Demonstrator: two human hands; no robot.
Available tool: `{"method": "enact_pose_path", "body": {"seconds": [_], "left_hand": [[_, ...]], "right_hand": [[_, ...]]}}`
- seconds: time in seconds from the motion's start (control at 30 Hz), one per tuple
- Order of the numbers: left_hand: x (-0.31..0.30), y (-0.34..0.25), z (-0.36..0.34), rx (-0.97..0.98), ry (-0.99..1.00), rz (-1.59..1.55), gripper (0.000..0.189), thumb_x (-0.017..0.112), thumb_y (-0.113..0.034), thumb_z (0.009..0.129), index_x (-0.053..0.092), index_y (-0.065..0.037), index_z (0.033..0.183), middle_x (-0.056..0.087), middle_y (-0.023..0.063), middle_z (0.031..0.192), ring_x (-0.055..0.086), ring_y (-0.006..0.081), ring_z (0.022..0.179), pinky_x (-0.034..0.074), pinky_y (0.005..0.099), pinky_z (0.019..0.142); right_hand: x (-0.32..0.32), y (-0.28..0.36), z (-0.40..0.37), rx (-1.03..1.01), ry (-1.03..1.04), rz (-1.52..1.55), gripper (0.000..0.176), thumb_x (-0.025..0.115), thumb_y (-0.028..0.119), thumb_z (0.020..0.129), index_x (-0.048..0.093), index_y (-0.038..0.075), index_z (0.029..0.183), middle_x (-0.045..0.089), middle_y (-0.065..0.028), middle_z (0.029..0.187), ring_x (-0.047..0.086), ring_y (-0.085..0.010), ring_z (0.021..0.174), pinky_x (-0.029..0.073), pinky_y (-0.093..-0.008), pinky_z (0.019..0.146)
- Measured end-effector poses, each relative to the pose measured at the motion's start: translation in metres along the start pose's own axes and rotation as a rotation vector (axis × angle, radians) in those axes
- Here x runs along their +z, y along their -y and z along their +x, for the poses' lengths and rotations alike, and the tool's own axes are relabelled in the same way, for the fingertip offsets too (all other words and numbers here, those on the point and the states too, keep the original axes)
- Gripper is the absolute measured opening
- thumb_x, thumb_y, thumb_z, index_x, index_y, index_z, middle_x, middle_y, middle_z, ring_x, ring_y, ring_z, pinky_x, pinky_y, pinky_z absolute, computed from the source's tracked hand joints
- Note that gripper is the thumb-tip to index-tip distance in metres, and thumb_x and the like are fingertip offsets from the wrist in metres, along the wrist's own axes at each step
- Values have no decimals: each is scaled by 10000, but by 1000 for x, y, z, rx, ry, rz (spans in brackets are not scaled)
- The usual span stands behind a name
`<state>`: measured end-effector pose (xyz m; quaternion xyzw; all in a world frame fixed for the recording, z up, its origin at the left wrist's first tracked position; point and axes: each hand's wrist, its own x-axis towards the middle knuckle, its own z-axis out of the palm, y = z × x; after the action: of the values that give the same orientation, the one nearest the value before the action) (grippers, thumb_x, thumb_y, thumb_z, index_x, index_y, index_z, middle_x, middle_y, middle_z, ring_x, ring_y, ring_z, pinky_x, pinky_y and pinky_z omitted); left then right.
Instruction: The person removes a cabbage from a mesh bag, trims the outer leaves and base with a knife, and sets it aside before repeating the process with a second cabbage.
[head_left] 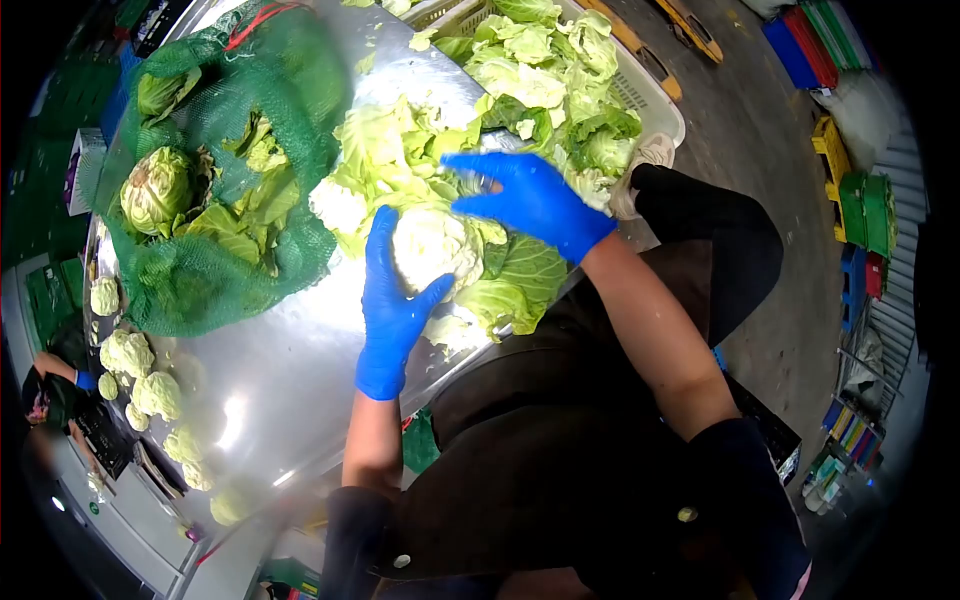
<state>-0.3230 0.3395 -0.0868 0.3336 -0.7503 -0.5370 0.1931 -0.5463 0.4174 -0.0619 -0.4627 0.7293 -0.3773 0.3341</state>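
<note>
A pale, trimmed cabbage [433, 248] sits on the metal table amid loose leaves. My left hand [388, 318], in a blue glove, cups its near left side with thumb and fingers spread around it. My right hand [535, 203], also blue-gloved, hovers just above and right of the cabbage with its fingers apart, slightly blurred; I see nothing held in it. Loose cabbage leaves [400, 150] are heaped behind the cabbage, and a broad green leaf [525, 275] lies to its right.
A green mesh bag [190, 295] on the left holds a whole cabbage [158, 190] and leaves. Several trimmed cabbages [157, 395] line the table's [270, 370] left edge. A pale crate [655, 105] full of leaves stands at the back right. Another person's gloved hand [86, 380] shows far left.
</note>
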Motion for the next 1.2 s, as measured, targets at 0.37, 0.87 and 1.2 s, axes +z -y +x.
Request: {"method": "enact_pose_path", "body": {"seconds": [0.37, 0.87, 1.2], "left_hand": [[9, -10, -3, -50, -138, 298, 1041, 917, -297, 620, 352, -13, 1447, 390, 230, 1441, 403, 386, 1328, 352, 442, 1102], [11, -2, -9, -58, -257, 187, 968, 920, -231, 568, 444, -43, 1390, 465, 146, 1288, 478, 312, 1224, 396, 412, 1061], [-5, 19, -19, -92, -269, -113, 962, 909, -155, 559, 450, -52, 1398, 505, 120, 1311, 495, 256, 1225, 400, 384, 1069]], "right_hand": [[15, -17, -4, 152, 185, 116, 526, 801, 301, 780, 656, 121, 1253, 713, -133, 973, 658, -193, 840, 522, -323, 784], [37, -28, -7, -147, 41, -157, 442, 773, 401, 786, 699, 229, 1186, 708, -120, 801, 697, -267, 714, 557, -348, 688], [42, -37, 0, -20, -18, -307, 370, 686, 312, 759, 697, 172, 1101, 710, -134, 878, 683, -333, 818, 545, -445, 731]]}}
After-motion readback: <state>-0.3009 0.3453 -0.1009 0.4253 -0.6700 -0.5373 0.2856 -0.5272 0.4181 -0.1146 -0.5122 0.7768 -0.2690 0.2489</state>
